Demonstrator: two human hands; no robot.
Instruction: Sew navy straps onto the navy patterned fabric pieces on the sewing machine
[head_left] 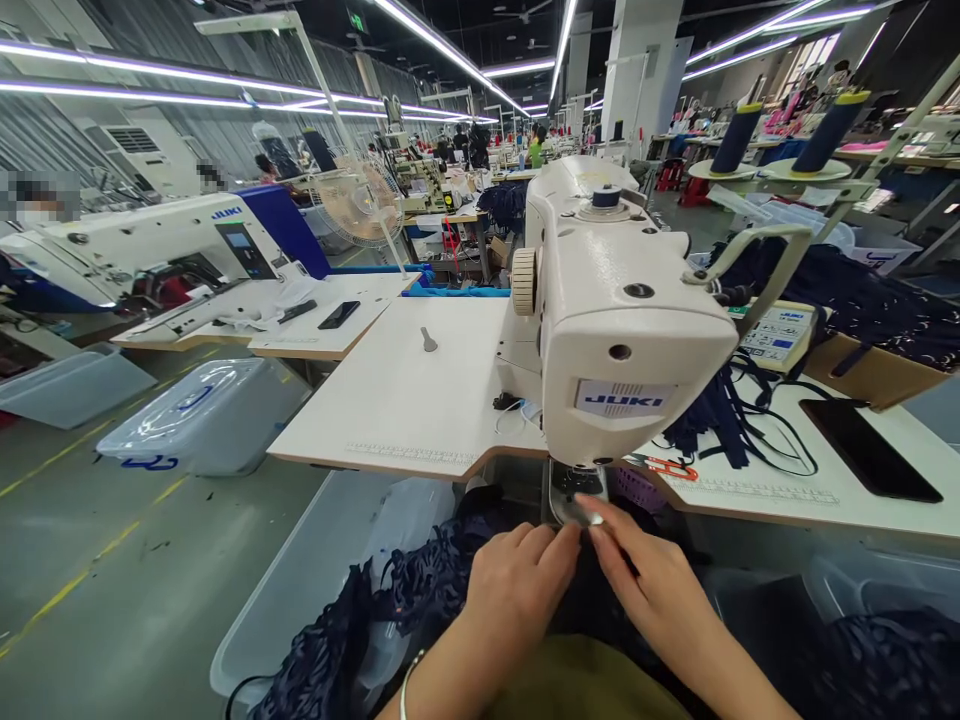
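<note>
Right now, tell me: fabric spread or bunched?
Bunched: the fabric heaps in folds below the machine; left hand and right hand pinch it.

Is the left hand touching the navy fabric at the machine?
Touching. The head view shows the left hand resting on the fabric below the machine.

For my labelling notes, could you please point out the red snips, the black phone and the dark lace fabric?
red snips [670, 467]: head view, the handle.
black phone [870, 450]: head view, middle of its screen.
dark lace fabric [431, 572]: head view, folds at lower left.

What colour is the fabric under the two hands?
The lace fabric is dark navy blue; the head view shows it.
</note>
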